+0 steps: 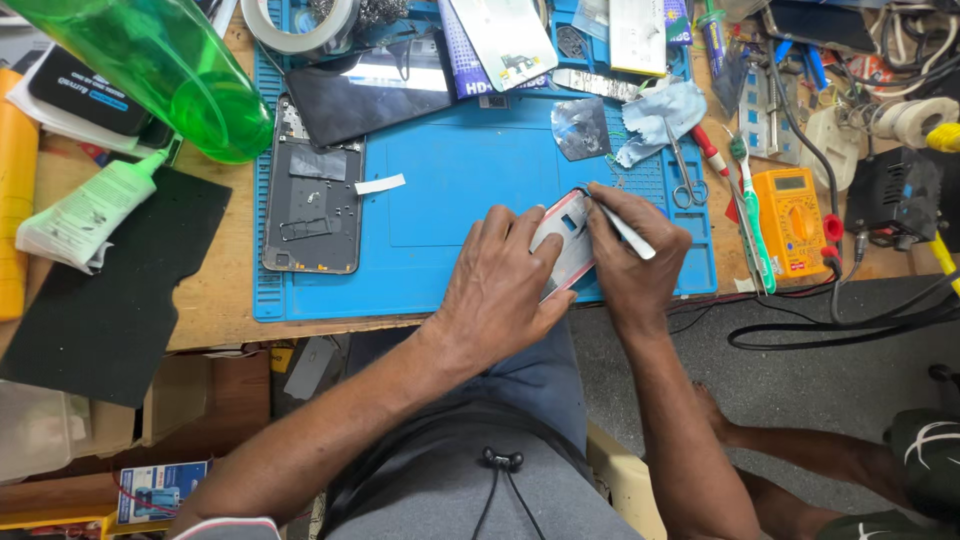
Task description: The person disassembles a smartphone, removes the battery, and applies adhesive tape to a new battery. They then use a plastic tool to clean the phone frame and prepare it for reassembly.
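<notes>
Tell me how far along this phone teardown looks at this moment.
Done: an opened phone body lies bare on the blue mat, a dark panel beside it. In hand: the left hand steadies a pale back cover while the right hand works a thin tool along its edge. Left: parts remain separate.
</notes>
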